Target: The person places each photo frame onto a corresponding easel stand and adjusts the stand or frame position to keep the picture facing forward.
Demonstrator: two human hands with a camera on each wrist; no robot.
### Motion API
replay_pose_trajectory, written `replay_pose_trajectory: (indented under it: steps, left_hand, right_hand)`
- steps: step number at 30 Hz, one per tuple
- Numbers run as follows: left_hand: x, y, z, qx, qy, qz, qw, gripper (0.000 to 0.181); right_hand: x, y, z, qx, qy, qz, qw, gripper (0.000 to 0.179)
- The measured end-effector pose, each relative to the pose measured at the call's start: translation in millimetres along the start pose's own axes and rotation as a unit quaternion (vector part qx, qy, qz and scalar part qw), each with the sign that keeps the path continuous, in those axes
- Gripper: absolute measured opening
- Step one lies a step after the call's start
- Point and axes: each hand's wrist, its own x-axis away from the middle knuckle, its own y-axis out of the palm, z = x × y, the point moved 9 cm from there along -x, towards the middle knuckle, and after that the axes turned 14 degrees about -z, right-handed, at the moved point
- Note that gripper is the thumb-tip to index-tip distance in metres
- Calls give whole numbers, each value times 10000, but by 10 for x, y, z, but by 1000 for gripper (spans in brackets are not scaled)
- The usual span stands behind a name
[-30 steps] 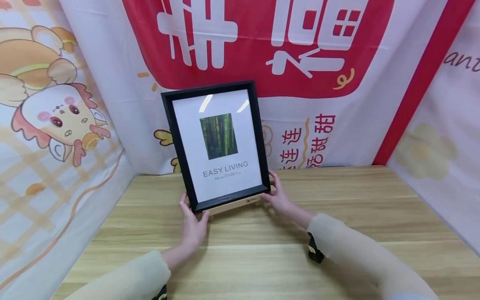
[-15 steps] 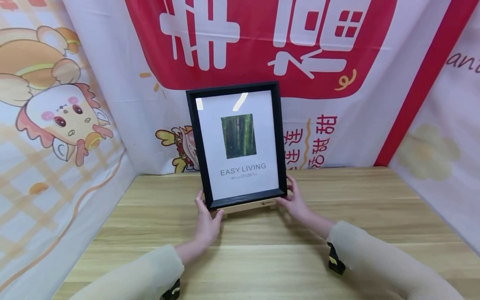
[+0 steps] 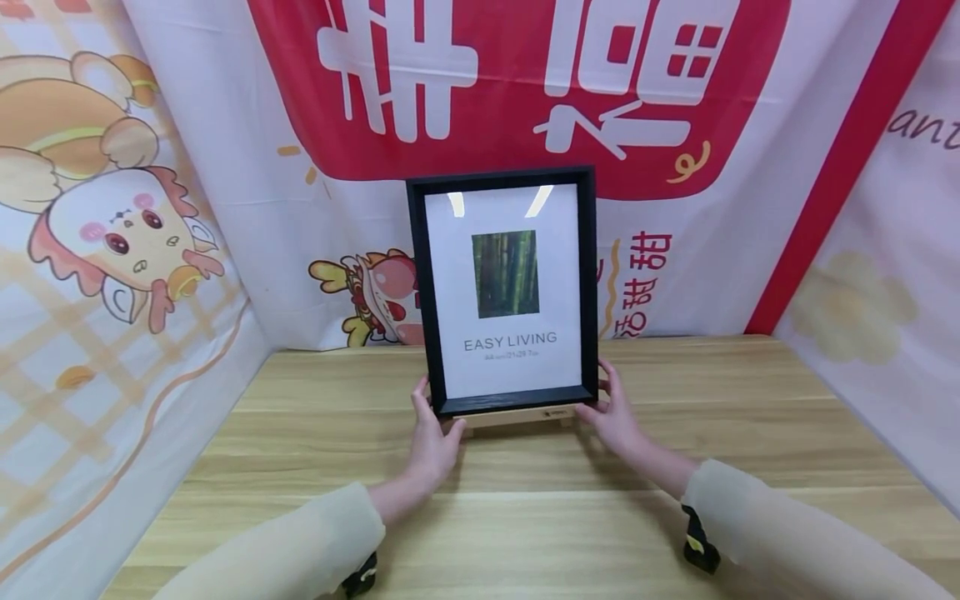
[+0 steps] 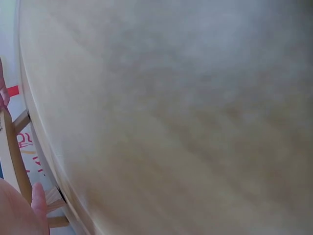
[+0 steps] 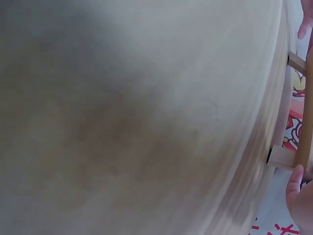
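Note:
A black picture frame [image 3: 507, 292] with a bamboo print and the words "EASY LIVING" leans on a small wooden easel [image 3: 517, 418], whose pale ledge shows under the frame. My left hand [image 3: 433, 446] grips the ledge's left end, thumb in front and fingers up along the side. At the right end my right hand [image 3: 617, 421] holds the easel likewise, its thumb on the ledge's front. The left wrist view catches the ledge [image 4: 12, 156] at its edge with my left thumb [image 4: 39, 198]. In the right wrist view, a foot [image 5: 282, 156] of the easel shows near my right thumb [image 5: 295, 181].
The wood-grain table [image 3: 510, 517] runs back to a white cloth [image 3: 285, 275] with a large red printed sign. Printed cloths also hang at the left [image 3: 127, 400] and right [image 3: 885, 250] sides. Beige sleeves [image 3: 300, 542] cover both forearms.
Both hands have moved the easel and frame rightward across the table, a bit nearer to me. The frame has turned from a clear tilt to nearly straight. The grips look the same.

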Motion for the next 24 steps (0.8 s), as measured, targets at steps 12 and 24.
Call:
replay_pose_trajectory:
  steps: [12,24]
  left_hand:
    - [-79,85,4,193,-18,-394,9990,91]
    - [-70,84,27,230,-42,-423,9988,92]
  right_hand:
    - [152,-56,2,218,123,164,9996,85]
    - [152,-68,21,299,122,220,9992,85]
